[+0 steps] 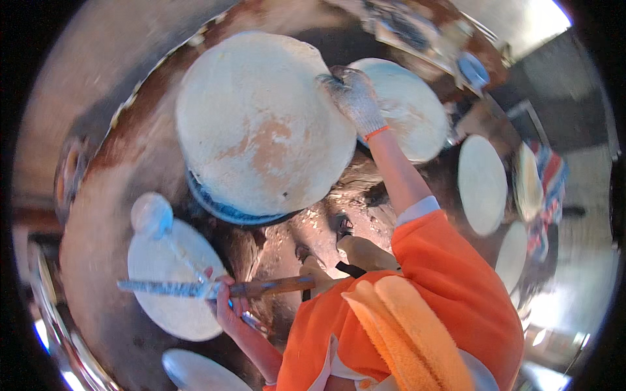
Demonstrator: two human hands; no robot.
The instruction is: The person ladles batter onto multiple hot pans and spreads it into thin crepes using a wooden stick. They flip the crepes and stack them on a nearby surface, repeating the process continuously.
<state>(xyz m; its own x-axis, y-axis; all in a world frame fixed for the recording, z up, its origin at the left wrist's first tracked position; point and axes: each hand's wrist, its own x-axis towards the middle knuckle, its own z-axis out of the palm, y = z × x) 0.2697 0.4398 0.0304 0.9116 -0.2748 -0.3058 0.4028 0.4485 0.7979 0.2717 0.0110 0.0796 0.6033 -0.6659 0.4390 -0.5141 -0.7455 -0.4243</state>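
Observation:
My right hand (352, 98), in a grey-white knit glove with a dark fingertip area, pinches the right edge of a large pale round sheet (254, 111), mottled with tan, over a dark round griddle (218, 207). My left hand (231, 303) grips a long flat wooden stick (274, 285) with a whitish, streaked blade, together with the handle of a white round-headed ladle (151, 212). Both lie across a pale oval surface (176, 316) at lower left. A second pale disc (407, 111) is behind my right wrist.
Further pale discs (481, 184) line the right side, beside a striped cloth (548, 169). A cluttered board (424, 32) with a blue container (473, 70) is at upper right. Another oval (199, 371) sits at bottom left. My legs and feet show above a littered floor (306, 221).

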